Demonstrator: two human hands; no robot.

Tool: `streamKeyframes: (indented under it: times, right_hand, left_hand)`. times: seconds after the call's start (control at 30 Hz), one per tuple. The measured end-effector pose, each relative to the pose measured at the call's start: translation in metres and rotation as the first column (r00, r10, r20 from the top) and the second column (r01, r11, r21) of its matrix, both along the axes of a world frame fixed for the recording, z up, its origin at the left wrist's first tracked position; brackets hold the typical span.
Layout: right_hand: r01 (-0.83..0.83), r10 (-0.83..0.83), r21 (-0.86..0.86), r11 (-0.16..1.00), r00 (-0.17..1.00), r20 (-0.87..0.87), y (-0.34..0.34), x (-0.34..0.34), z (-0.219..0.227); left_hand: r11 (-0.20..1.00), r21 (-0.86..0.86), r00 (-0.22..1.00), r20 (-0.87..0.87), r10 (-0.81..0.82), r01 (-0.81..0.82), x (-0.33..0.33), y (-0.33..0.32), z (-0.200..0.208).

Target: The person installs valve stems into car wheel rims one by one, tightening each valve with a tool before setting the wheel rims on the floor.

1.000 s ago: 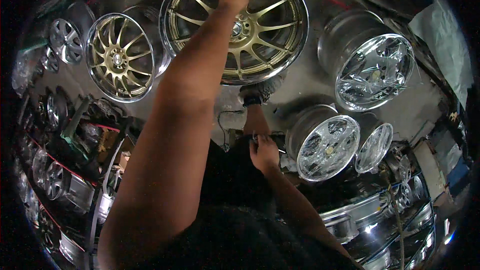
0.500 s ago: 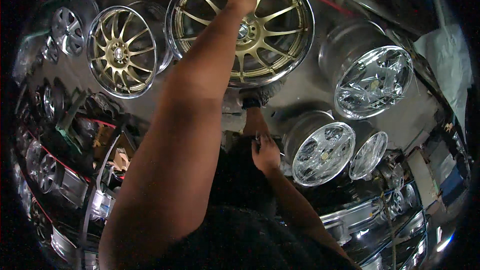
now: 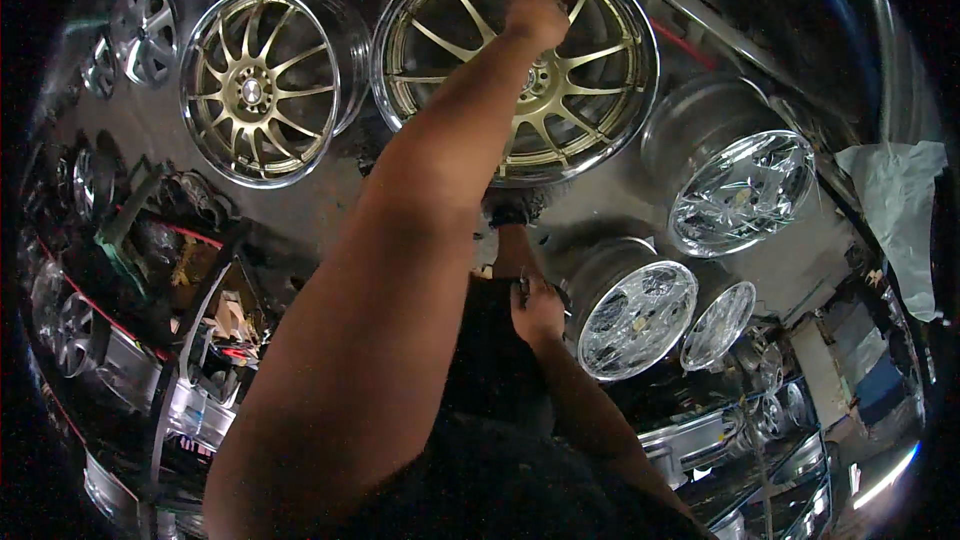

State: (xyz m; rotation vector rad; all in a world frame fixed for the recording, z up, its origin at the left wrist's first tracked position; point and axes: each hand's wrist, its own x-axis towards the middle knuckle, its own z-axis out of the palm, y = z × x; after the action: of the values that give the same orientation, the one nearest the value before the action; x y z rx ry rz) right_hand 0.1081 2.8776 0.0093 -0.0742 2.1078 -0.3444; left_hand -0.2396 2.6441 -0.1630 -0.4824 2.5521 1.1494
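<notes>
A large gold multi-spoke wheel [image 3: 548,130] with a polished lip stands upright in front of me. My left hand [image 3: 540,15] reaches across to its upper spokes, with the fingers partly folded near a spoke. Whether those fingers hold anything small is hard to see. Lower down, my right hand [image 3: 540,310] rests by my leg, closed around a small dark thing with a thin end sticking out; its kind is not clear. My own lower leg [image 3: 515,250] and dark footwear show just below the wheel.
Left of it stands a smaller gold wheel [image 3: 250,90], with a silver wheel [image 3: 146,30] beyond. Film-wrapped chrome wheels [image 3: 740,195] [image 3: 638,322] [image 3: 718,326] sit at right. Racks with more wheels [image 3: 75,335] line the lower left, and pale plastic sheeting [image 3: 900,220] hangs far right.
The view has shifted, so the wheels at the left and centre appear farther right. My left hand has moved slightly rightward over the large wheel's upper spokes. The right hand stays by my leg.
</notes>
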Motion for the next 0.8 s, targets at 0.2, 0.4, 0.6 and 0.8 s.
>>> streamKeyframes:
  times: [0.2, 0.4, 0.6, 0.8]
  right_hand:
    - [-0.022, 0.024, 0.024, 0.999, 0.996, -0.086, -0.011, 0.02, -0.007]
    - [0.115, -0.116, 0.016, 0.993, 0.993, 0.016, -0.018, 0.03, -0.007]
    - [0.031, -0.045, 0.095, 0.995, 0.987, 0.155, -0.008, 0.036, -0.019]
    - [0.219, -0.23, -0.079, 0.973, 0.955, -0.186, 0.035, 0.032, 0.017]
  left_hand:
    - [0.938, 0.311, 0.978, -0.089, 0.187, -0.151, 0.119, -0.026, 0.026]
    - [0.962, 0.261, 0.938, 0.307, -0.159, 0.078, 0.328, -0.095, 0.048]
    - [0.996, 0.085, 0.998, 0.062, -0.005, 0.0, 0.46, -0.129, 0.101]
    - [0.972, 0.184, 0.893, 0.399, -0.207, 0.143, 0.451, -0.144, 0.199]
